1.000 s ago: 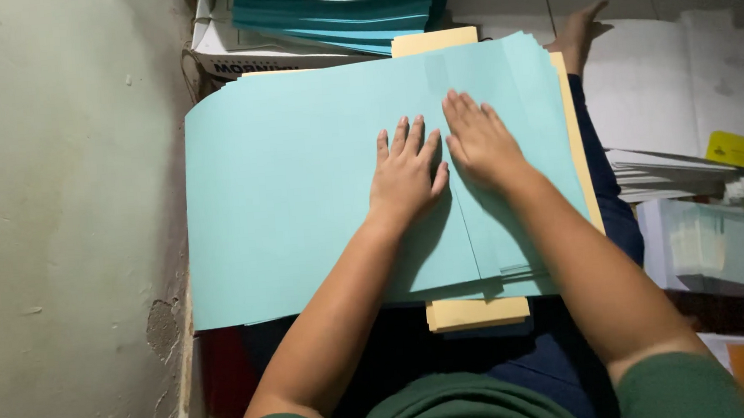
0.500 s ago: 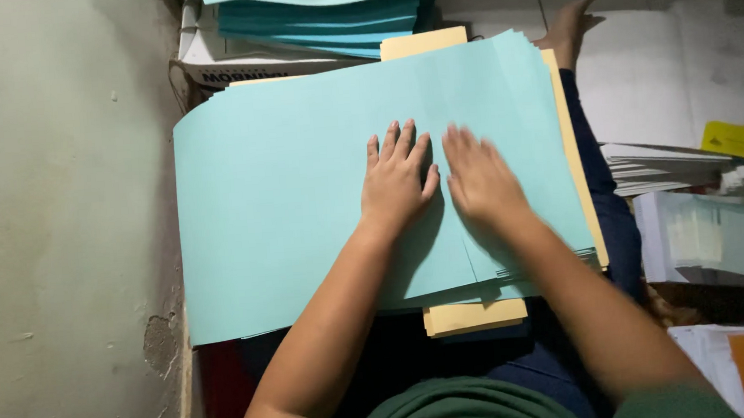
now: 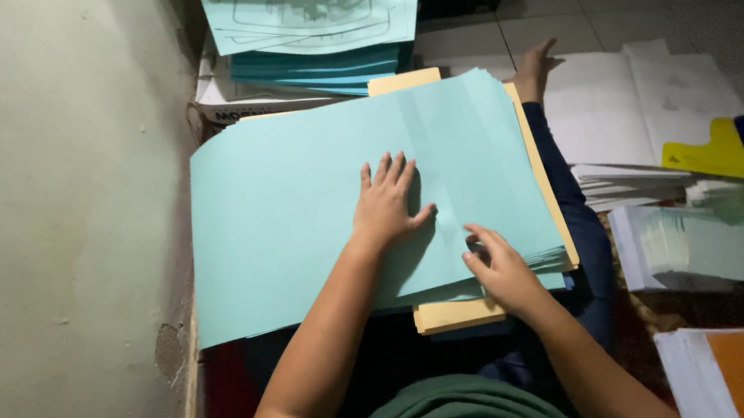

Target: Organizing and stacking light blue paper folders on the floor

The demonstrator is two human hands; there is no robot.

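Both hands on a stack of light blue paper sheets held across the person's lap.

The left hand (image 3: 387, 206) lies flat, fingers spread, palm pressing on the top light blue sheet (image 3: 302, 205) near its middle; it grips nothing. The right hand (image 3: 500, 265) sits at the sheet's near right edge, fingers curled, thumb on top, apparently pinching that edge; how firmly cannot be told. The sheet shows lengthwise creases and rests on a stack of yellow card (image 3: 458, 314) protruding below and at the right. A wall (image 3: 59, 231) stands just to the left. Beyond the lap lie darker blue paper stacks (image 3: 319, 69); white paper piles (image 3: 635, 103) lie right.
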